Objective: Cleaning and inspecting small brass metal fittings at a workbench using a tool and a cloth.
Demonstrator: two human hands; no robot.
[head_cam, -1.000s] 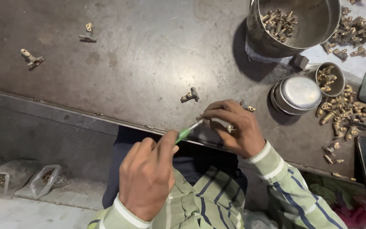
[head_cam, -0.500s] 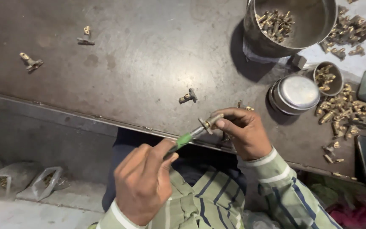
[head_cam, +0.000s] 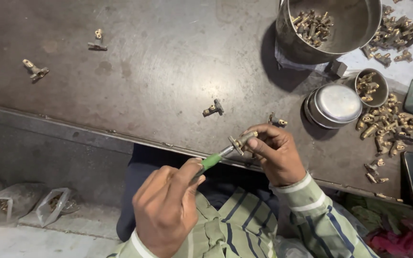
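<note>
The right hand (head_cam: pixel 276 155) pinches a small brass fitting (head_cam: pixel 241 142) between thumb and fingertips, its grip closed on the part just above the near edge of the tabletop (head_cam: pixel 144 91). The left hand (head_cam: pixel 168 210) is wrapped tight around the green handle of a screwdriver (head_cam: pixel 214 159), whose metal tip meets the fitting.

The fitting is small and held only at the fingertips, so the likeliest trouble is the tip slipping off and jabbing the right thumb or fingers. A hard push could also twist the part out of the pinch; since it is held over the edge, it would probably drop into the lap or onto the floor rather than land on the tabletop.

Close by lie two loose fittings, one (head_cam: pixel 277 121) just beyond the right hand and one (head_cam: pixel 213 108) to its left; two more (head_cam: pixel 35 70) (head_cam: pixel 97 41) lie well apart at the far left. To the right stand a lidded steel tin (head_cam: pixel 335 104), a small cup (head_cam: pixel 372 87) of fittings and a scattered pile (head_cam: pixel 387 126); a large steel bowl (head_cam: pixel 331 26) holds more behind. None of these stands between the hands. Plastic bags (head_cam: pixel 29 205) lie on the floor at the lower left.
</note>
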